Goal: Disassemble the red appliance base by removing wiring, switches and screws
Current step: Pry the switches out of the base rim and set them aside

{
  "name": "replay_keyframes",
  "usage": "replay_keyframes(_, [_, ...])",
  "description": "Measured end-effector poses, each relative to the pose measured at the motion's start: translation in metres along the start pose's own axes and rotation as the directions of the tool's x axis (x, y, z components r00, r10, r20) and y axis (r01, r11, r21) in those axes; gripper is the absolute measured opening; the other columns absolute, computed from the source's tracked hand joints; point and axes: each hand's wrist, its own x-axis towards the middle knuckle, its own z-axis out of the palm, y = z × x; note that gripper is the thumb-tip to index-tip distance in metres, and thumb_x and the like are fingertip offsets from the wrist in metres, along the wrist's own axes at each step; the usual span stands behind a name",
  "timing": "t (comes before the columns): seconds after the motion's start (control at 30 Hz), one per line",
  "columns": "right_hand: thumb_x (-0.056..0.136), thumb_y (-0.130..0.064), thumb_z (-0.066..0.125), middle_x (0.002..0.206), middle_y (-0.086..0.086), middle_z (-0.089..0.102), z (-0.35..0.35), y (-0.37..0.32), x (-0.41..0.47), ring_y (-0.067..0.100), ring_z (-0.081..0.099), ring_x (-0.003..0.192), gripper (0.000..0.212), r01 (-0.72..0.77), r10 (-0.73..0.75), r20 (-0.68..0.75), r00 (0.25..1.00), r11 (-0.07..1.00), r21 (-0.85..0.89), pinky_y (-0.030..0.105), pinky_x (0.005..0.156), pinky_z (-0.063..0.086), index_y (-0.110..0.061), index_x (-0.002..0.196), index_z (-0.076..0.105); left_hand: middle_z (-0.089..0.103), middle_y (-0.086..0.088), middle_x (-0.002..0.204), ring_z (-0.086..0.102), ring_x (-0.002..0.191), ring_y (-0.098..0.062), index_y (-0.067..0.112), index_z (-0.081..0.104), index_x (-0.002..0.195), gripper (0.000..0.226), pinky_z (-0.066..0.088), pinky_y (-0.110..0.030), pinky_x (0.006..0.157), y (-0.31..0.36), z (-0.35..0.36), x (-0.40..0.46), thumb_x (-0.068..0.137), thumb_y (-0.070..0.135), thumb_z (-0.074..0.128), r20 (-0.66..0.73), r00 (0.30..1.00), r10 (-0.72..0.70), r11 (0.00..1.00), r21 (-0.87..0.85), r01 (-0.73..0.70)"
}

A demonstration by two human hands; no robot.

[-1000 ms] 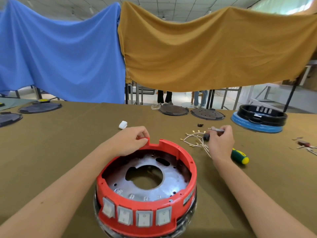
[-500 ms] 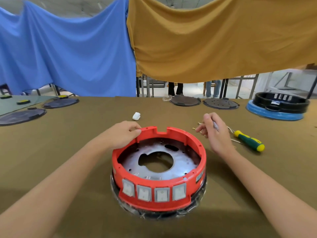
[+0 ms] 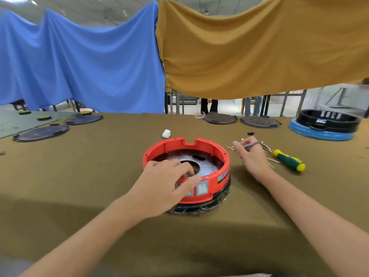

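The red appliance base point(image 3: 199, 144) stands on a black ring at the table's middle, with a metal plate point(image 3: 208, 166) inside. My left hand point(image 3: 165, 182) grips its front rim: the fingers reach inside and the thumb lies across the front wall. That hand hides most of the white switches; one switch point(image 3: 202, 187) shows. My right hand point(image 3: 252, 156) is just right of the base and holds a thin grey metal tool point(image 3: 252, 144). A bundle of loose wires point(image 3: 267, 149) lies under and behind that hand.
A green-and-yellow screwdriver point(image 3: 289, 160) lies right of my right hand. A white part point(image 3: 166, 133) and a small black part point(image 3: 250, 133) lie behind the base. Dark round plates point(image 3: 219, 117) and a blue-and-black appliance point(image 3: 323, 124) sit at the back, more plates point(image 3: 42, 132) at the left.
My left hand has moved from the back-left rim to the front rim, over the switches. My right hand has stayed right of the base with the thin tool.
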Motion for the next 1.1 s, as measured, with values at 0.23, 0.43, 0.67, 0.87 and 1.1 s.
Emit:
replay_keyframes(0.23, [0.105,-0.026,0.048,0.075,0.009,0.061,-0.007,-0.019,-0.038,0.017,0.054,0.061,0.029,-0.210,0.218,0.030,0.976,0.882,0.421,0.029,0.056,0.050,-0.007,0.090,0.065,0.060,0.014,0.098,0.046,0.097,-0.008,0.029,0.065,0.111,0.030,0.036,-0.034,0.095,-0.025,-0.008,0.007,0.103,0.041,0.039,0.039,0.993,0.113,0.991,0.071,-0.115])
replay_keyframes(0.43, [0.104,-0.022,0.048,0.067,0.003,0.061,-0.007,-0.021,-0.063,0.009,0.051,0.050,0.024,-0.161,0.170,0.017,0.985,0.890,0.426,0.022,0.047,0.046,-0.007,0.091,0.062,0.058,0.018,0.100,0.049,0.100,-0.006,0.029,0.060,0.106,0.028,0.021,-0.038,0.111,-0.015,0.023,-0.001,0.093,0.051,0.048,-0.138,0.990,-0.027,0.999,-0.043,0.021])
replay_keyframes(0.67, [0.098,-0.019,0.060,0.069,0.001,0.061,-0.008,-0.020,-0.066,0.004,0.056,0.056,0.011,-0.008,0.023,-0.037,0.999,0.936,0.352,0.021,0.052,0.050,-0.014,0.089,0.059,0.057,0.016,0.089,0.051,0.091,-0.010,0.025,0.060,0.091,0.030,0.029,-0.032,0.096,-0.007,0.049,-0.004,0.086,0.053,0.054,-0.443,0.896,0.005,1.000,0.023,0.005])
replay_keyframes(0.87, [0.100,-0.021,0.057,0.068,0.000,0.060,-0.005,-0.021,-0.066,0.005,0.052,0.054,0.013,0.015,-0.012,-0.013,1.000,0.955,0.297,0.020,0.050,0.047,-0.014,0.089,0.059,0.058,0.016,0.095,0.050,0.096,-0.010,0.025,0.061,0.094,0.031,0.024,-0.028,0.098,-0.011,0.051,-0.003,0.089,0.054,0.053,-0.440,0.897,0.024,1.000,0.016,-0.019])
replay_keyframes(1.1, [0.100,-0.023,0.056,0.065,-0.001,0.059,-0.006,-0.023,-0.070,0.003,0.051,0.051,0.015,0.005,-0.004,-0.005,1.000,0.969,0.246,0.019,0.048,0.046,-0.012,0.091,0.059,0.058,0.017,0.086,0.050,0.091,-0.008,0.026,0.062,0.088,0.029,0.027,-0.031,0.096,-0.007,0.051,0.000,0.094,0.049,0.045,-0.472,0.881,-0.037,0.997,-0.071,0.004])
